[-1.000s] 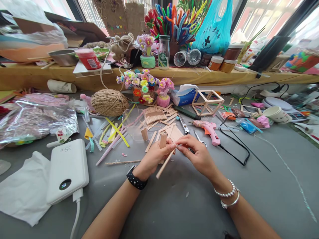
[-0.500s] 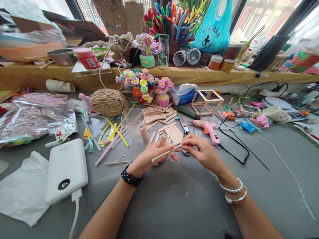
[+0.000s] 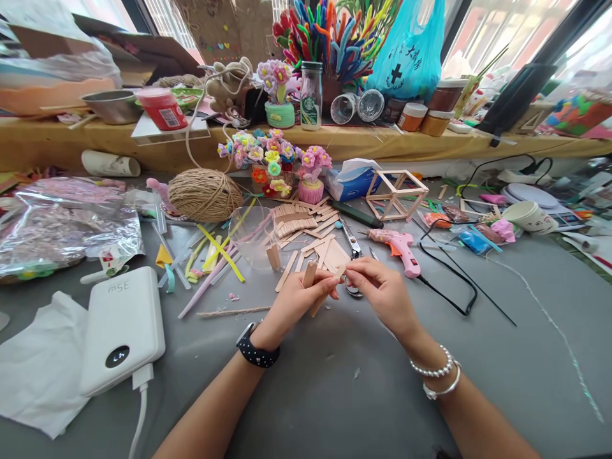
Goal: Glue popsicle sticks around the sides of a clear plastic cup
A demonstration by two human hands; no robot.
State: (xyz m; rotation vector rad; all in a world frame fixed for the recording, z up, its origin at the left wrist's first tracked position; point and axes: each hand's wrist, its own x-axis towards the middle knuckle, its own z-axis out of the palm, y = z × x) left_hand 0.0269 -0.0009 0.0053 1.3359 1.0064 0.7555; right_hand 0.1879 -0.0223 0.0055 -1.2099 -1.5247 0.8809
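Honestly early days: left hand (image 3: pixel 299 298) and right hand (image 3: pixel 380 288) both pinch one stick (image 3: pixel 329 288), cube (image 3: pixel 396 194) built far right, loose sticks (image 3: pixel 306 233) unused.

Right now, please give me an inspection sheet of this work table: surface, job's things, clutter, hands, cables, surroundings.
Surface: grey table, bare only in front of the arms.
Job's things: wooden stick held between both hands; second short stick upright in the left hand; loose sticks piled behind.
Clutter: twine ball, scissors, pink glue gun, stick cube, plastic bag, white tissue.
Hands: left hand grips the stick; right hand pinches its upper end.
Cables: black cable from the glue gun; white cable in the power bank.
Surroundings: shelf with jars, pipe cleaners, windows behind.
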